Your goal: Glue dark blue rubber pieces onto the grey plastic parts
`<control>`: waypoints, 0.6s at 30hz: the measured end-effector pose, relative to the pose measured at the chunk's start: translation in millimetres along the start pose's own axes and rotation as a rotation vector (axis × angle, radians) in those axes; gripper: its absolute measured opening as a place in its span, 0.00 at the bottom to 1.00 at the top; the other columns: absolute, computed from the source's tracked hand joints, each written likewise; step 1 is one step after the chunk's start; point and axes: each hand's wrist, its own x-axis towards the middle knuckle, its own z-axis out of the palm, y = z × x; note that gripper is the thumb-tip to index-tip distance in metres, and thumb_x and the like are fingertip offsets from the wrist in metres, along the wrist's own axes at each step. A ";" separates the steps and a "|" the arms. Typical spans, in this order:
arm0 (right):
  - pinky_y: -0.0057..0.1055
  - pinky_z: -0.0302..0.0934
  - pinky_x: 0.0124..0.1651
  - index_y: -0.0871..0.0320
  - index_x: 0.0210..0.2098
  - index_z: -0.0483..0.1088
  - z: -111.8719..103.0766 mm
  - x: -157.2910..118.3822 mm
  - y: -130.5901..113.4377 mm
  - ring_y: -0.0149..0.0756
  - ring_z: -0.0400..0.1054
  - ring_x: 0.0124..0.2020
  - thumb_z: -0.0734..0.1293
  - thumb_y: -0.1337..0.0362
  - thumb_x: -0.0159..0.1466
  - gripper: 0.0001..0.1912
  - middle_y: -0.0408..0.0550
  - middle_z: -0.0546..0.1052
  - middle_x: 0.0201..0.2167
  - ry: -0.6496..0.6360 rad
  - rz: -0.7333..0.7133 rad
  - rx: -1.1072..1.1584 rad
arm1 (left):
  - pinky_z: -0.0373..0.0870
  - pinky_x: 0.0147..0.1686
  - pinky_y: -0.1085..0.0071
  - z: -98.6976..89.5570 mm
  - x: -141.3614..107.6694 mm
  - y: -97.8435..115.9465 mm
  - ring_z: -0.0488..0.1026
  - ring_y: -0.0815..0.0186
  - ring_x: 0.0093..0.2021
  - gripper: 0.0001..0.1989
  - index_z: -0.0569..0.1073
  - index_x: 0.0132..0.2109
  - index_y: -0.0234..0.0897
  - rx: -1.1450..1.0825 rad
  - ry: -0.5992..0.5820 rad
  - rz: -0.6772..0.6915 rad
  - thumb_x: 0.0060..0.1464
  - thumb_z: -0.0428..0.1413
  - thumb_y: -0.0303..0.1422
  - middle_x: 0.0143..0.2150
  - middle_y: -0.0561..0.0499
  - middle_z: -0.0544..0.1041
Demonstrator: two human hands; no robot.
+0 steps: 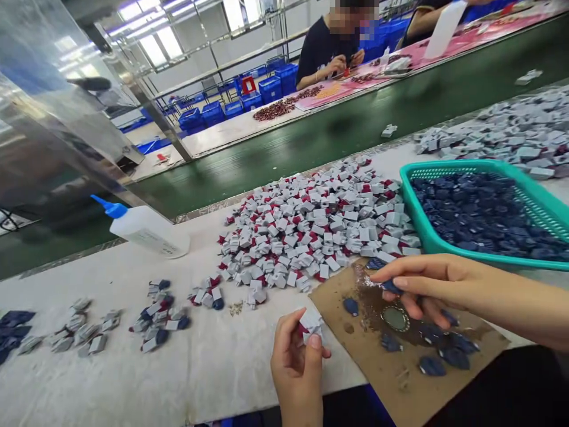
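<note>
Two hands work at the table's near edge: the left hand (296, 362) pinches a small grey-and-red piece (310, 323) between thumb and fingers. The right hand (427, 284) holds what looks like a dark blue piece (391, 287) over the cardboard sheet (391, 367), just beside the teal basket (427, 237).

The teal basket (427, 237) runs off the right edge; the co-worker's face (353, 15) is blurred
</note>
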 end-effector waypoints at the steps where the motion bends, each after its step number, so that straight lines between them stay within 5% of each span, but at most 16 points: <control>1: 0.26 0.62 0.24 0.53 0.43 0.75 -0.6 -0.4 2.5 0.29 0.65 0.18 0.66 0.32 0.50 0.35 0.47 0.76 0.24 -0.049 0.030 0.062 | 0.73 0.24 0.79 -0.3 -0.1 -0.4 0.70 0.72 0.28 0.21 0.81 0.42 0.40 0.014 -0.006 0.009 0.42 0.70 0.47 0.38 0.50 0.74; 8: 0.22 0.68 0.43 0.49 0.46 0.74 -3.4 -3.2 20.9 0.36 0.74 0.42 0.74 0.38 0.48 0.32 0.47 0.79 0.37 -0.023 0.093 0.186 | 0.74 0.25 0.79 -2.2 -0.6 3.6 0.70 0.71 0.30 0.17 0.81 0.43 0.42 0.057 -0.075 0.050 0.48 0.67 0.45 0.38 0.50 0.73; 13: 0.26 0.66 0.27 0.51 0.44 0.75 -0.4 -4.0 24.6 0.33 0.69 0.23 0.69 0.35 0.51 0.32 0.44 0.74 0.22 -0.035 -0.049 0.065 | 0.74 0.25 0.79 -3.4 -0.2 4.4 0.68 0.72 0.30 0.18 0.81 0.43 0.41 0.049 -0.106 0.041 0.48 0.67 0.45 0.37 0.50 0.72; 16: 0.26 0.64 0.25 0.52 0.38 0.74 -0.9 -7.1 27.0 0.32 0.68 0.21 0.68 0.35 0.53 0.29 0.44 0.72 0.19 -0.048 -0.056 0.011 | 0.75 0.26 0.79 -7.6 2.3 1.6 0.69 0.70 0.32 0.18 0.81 0.44 0.41 0.065 -0.105 0.039 0.49 0.67 0.44 0.37 0.50 0.72; 18: 0.28 0.66 0.28 0.51 0.43 0.73 -2.0 -9.3 31.0 0.35 0.70 0.23 0.68 0.36 0.53 0.30 0.43 0.73 0.20 -0.091 -0.041 -0.023 | 0.75 0.25 0.78 -10.7 4.4 0.2 0.70 0.70 0.32 0.17 0.81 0.44 0.41 0.079 -0.127 0.043 0.49 0.66 0.44 0.38 0.49 0.72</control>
